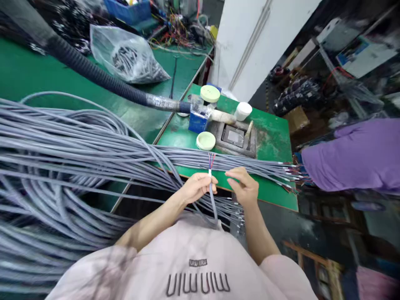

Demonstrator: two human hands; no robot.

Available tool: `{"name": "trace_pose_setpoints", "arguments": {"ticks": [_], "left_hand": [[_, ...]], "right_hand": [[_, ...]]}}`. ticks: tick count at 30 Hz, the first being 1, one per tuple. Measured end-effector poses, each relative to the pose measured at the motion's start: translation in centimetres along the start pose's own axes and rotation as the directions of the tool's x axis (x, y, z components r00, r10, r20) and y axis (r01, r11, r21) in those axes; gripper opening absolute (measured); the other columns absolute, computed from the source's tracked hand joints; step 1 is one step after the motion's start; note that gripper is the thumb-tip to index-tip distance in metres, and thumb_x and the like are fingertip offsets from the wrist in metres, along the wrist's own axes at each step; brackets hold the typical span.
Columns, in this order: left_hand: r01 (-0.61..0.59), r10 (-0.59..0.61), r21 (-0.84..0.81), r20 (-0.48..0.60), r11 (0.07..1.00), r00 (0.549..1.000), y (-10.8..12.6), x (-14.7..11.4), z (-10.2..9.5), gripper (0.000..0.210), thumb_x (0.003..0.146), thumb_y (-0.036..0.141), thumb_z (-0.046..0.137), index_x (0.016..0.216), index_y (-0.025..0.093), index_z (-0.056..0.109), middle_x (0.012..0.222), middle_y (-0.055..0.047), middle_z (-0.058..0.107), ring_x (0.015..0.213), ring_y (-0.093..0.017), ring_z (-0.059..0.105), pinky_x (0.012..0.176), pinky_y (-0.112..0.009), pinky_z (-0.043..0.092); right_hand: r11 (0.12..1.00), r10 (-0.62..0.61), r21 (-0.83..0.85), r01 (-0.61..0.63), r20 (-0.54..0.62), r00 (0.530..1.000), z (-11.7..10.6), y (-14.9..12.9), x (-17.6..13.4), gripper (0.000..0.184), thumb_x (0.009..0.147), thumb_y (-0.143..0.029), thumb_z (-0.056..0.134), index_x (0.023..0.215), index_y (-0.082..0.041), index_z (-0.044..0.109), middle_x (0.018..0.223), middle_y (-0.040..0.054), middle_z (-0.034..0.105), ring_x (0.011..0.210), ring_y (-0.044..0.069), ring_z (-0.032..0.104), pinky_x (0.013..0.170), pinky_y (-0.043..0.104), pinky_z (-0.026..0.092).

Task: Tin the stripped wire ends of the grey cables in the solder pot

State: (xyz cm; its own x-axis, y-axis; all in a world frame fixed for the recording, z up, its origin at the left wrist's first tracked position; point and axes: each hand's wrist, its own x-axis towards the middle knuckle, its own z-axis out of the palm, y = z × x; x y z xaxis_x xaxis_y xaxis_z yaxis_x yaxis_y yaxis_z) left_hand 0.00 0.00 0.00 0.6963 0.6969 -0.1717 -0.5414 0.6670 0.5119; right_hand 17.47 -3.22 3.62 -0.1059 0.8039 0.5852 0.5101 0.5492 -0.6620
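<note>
My left hand [200, 186] pinches a grey cable [212, 202] just below its stripped end. That end points away from me, with a white band and several thin red and dark wires [211, 160] fanned out above the fingers. The cable's lower part hangs down against my shirt. To the right of it, my right hand [243, 185] is raised with thumb and fingers curved and apart, holding nothing that I can see. Behind both hands a thick bundle of grey cables [187, 157] runs across the green bench, its stripped ends at the right.
Coils of grey cable [62, 200] fill the left. Beyond the bundle are a square metal pot [233, 137], a pale green dish [206, 141], a white cup [243, 111] and a black hose [103, 77]. A plastic bag [129, 58] lies farther back. A person in purple [353, 154] is at right.
</note>
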Motion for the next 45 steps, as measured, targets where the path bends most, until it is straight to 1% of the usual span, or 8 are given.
{"name": "trace_pose_setpoints", "arguments": {"ticks": [13,18,22,25,28,31,36,45], "left_hand": [[-0.111,0.116,0.071,-0.073,0.991,0.991,0.6,0.1,1.1,0.035,0.063,0.041,0.080,0.064,0.009,0.066,0.058,-0.001,0.061,0.047,-0.008,0.055,0.047,-0.020,0.046],[-0.199,0.234,0.225,-0.142,0.954,0.962,0.9,-0.5,2.0,0.032,0.064,0.040,0.079,0.071,0.010,0.070,0.064,-0.002,0.067,0.058,-0.011,0.061,0.062,-0.023,0.051],[-0.294,0.360,0.499,-0.040,0.815,0.932,1.1,-1.3,2.5,0.034,0.074,0.042,0.070,0.092,0.013,0.071,0.075,-0.005,0.072,0.067,-0.015,0.066,0.068,-0.028,0.053],[-0.445,0.541,0.778,0.164,0.444,0.825,1.5,-1.8,2.4,0.021,0.082,0.033,0.064,0.092,0.015,0.071,0.079,-0.006,0.073,0.072,-0.015,0.065,0.069,-0.028,0.052],[-0.582,0.699,0.811,0.447,-0.053,0.559,1.7,-2.0,2.0,0.010,0.083,0.022,0.061,0.088,0.017,0.068,0.075,-0.004,0.072,0.067,-0.013,0.062,0.065,-0.028,0.049],[-0.665,0.657,0.683,0.655,-0.302,0.373,1.0,-2.0,1.7,0.004,0.080,0.020,0.061,0.082,0.018,0.064,0.064,-0.001,0.067,0.057,-0.012,0.058,0.058,-0.026,0.046],[-0.659,0.327,0.637,0.771,-0.399,0.547,-1.1,-0.9,0.2,0.016,0.085,0.033,0.056,0.084,0.020,0.065,0.075,-0.003,0.070,0.073,-0.013,0.064,0.073,-0.028,0.050],[-0.305,0.568,0.810,0.574,-0.501,0.590,-0.5,2.0,-4.4,0.019,0.086,0.024,0.053,0.102,0.022,0.064,0.100,-0.004,0.072,0.107,-0.019,0.062,0.109,-0.046,0.029]], "right_hand": [[0.896,-0.280,-0.252,0.366,0.318,0.906,1.2,-0.3,-0.7,0.037,0.082,-0.026,0.065,0.118,-0.033,0.061,0.132,0.0047,0.056,0.127,0.025,0.047,0.099,0.046,0.045],[0.933,-0.305,-0.135,0.334,0.198,0.932,1.2,-0.1,-0.5,0.038,0.084,-0.026,0.062,0.121,-0.030,0.060,0.123,0.0064,0.063,0.122,0.026,0.053,0.094,0.046,0.050],[0.962,-0.219,-0.201,0.186,-0.158,0.963,-0.3,0.1,1.3,0.026,0.089,-0.029,0.052,0.113,-0.027,0.064,0.109,0.0064,0.069,0.106,0.026,0.063,0.091,0.049,0.051],[0.974,-0.084,-0.225,-0.022,-0.451,0.889,-2.0,0.7,4.1,0.026,0.093,-0.032,0.044,0.102,-0.021,0.066,0.097,0.0072,0.069,0.095,0.025,0.067,0.088,0.048,0.051],[0.990,-0.009,-0.124,-0.074,-0.565,0.825,-3.3,1.8,7.0,0.025,0.094,-0.033,0.043,0.094,-0.020,0.064,0.088,0.0053,0.067,0.083,0.022,0.069,0.080,0.044,0.054],[0.992,-0.002,-0.103,-0.070,-0.575,0.818,-3.8,2.7,9.5,0.025,0.092,-0.034,0.047,0.085,-0.018,0.065,0.081,0.0040,0.065,0.075,0.021,0.069,0.075,0.040,0.055],[0.997,-0.002,-0.070,-0.042,-0.540,0.842,-3.2,3.0,12.1,0.026,0.091,-0.035,0.049,0.080,-0.017,0.063,0.077,0.0033,0.064,0.069,0.018,0.068,0.069,0.035,0.056],[0.991,0.077,-0.089,-0.099,-0.226,0.971,0.8,4.6,12.8,0.028,0.091,-0.040,0.049,0.083,-0.018,0.066,0.077,0.0025,0.070,0.074,0.017,0.067,0.073,0.032,0.053]]}}
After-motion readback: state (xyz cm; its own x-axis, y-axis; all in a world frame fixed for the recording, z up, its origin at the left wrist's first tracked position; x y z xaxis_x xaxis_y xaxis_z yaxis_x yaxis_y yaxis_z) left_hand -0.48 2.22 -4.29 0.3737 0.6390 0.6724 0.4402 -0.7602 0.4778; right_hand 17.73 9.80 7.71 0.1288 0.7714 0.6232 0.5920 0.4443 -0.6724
